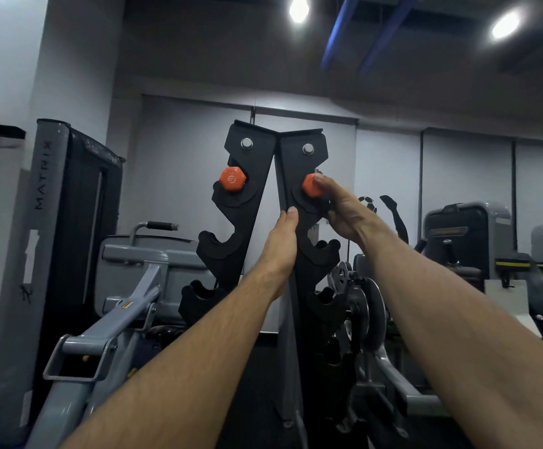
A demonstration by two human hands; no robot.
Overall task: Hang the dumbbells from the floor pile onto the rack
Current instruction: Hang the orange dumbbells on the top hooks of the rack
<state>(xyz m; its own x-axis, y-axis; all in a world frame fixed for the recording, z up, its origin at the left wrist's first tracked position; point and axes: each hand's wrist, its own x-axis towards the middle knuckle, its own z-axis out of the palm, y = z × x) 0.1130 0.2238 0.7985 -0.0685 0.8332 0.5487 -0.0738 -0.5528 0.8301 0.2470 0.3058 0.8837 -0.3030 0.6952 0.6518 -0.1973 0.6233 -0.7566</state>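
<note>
Gym rack [275, 176], orange hex-ended dumbbell [310, 185]

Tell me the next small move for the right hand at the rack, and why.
Probably let go and draw the right hand back: its orange dumbbell looks seated in the rack's top cradle, level with the other dumbbell. The left hand rests on the rack.

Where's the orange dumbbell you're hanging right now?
In the head view, the orange dumbbell sits in the top cradle on the rack's right side, gripped by the right hand, level with the second orange dumbbell across.
</note>
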